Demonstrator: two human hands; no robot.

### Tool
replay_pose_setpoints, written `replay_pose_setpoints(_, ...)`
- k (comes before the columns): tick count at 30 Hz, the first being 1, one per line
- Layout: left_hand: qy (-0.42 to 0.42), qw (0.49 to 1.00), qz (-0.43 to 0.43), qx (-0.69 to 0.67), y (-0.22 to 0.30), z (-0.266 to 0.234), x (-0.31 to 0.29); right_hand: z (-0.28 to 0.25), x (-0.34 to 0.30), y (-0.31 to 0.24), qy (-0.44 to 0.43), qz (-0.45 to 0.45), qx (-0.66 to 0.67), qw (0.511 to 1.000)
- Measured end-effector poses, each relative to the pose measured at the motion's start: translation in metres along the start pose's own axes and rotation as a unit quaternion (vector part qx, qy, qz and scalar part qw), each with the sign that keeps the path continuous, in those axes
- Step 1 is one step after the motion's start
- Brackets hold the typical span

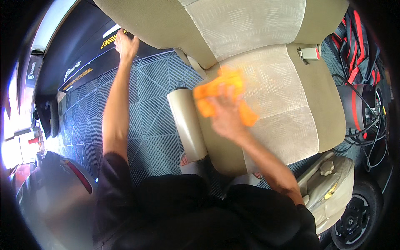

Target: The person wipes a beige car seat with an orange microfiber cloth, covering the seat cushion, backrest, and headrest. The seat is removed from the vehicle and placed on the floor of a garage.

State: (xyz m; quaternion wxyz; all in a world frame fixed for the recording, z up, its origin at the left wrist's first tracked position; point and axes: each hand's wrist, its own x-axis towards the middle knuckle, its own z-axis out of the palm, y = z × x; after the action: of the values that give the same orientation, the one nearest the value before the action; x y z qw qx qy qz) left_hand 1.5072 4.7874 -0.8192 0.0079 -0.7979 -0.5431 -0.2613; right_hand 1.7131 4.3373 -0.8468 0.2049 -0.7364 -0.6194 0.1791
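The right hand [227, 116] holds a bunched orange cloth [228, 79], its fingers laid over it, on the left part of the beige seat [277, 87], right of the armrest [187, 125]. Both hand and cloth are blurred. The left hand [126, 46], far left beside the backrest [250, 27], is empty, fingers loosely apart; it may be touching the backrest's edge. A buckle [309, 53] lies at the seat's far right.
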Motion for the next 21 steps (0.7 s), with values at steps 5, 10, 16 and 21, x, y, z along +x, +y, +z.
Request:
replay_pose_setpoints(5, -0.144, 0.936, -0.081, -0.310, 0.092, -0.051, -0.201, -0.015, -0.052, -0.012, -0.093, -0.092, 0.239, 0.962)
replay_pose_setpoints(10, -0.241, 0.873, -0.140, -0.400, 0.155, -0.088, -0.303, 0.020, 0.026, 0.104, 0.119, -0.301, 0.020, 0.946)
replay_pose_setpoints(16, -0.222, 0.909, -0.118, -0.332, 0.158, -0.089, -0.322, -0.042, 0.094, 0.110, 0.156, -0.029, -0.051, 0.986)
replay_pose_setpoints(21, -0.194, 0.890, -0.135, -0.391, 0.165, -0.076, -0.331, -0.020, -0.034, -0.014, 0.002, -0.186, 0.106, 0.977)
